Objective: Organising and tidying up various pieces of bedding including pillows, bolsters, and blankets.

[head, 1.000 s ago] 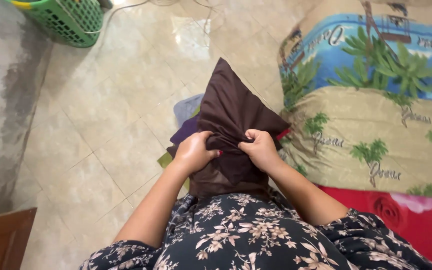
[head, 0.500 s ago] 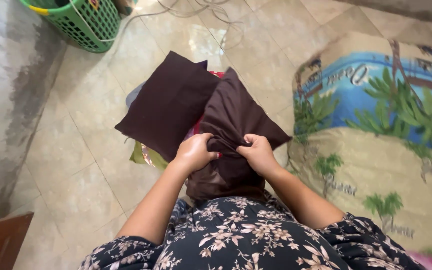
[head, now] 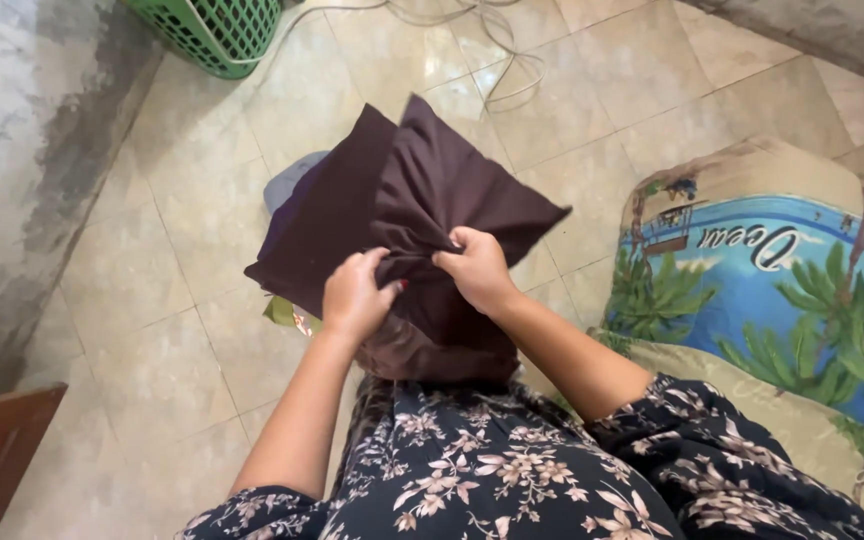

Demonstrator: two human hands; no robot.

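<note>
Both hands pinch a gathered fold of cloth at the middle of the dark brown cushion (head: 452, 200), the left hand (head: 354, 295) and the right hand (head: 474, 268) nearly knuckle to knuckle, fingers pressed shut on the bunched cover while the cushion rests upright against the person's lap. Beyond the grip and to its left a second brown cushion (head: 322, 225) lies on a small heap of clothes (head: 287, 185) on the tiled floor (head: 202, 330). The held cushion looks light, soft and yielding with a smooth, rather slippery cover, so gathered fabric or a corner likely gives surer purchase than its flat face.
</note>
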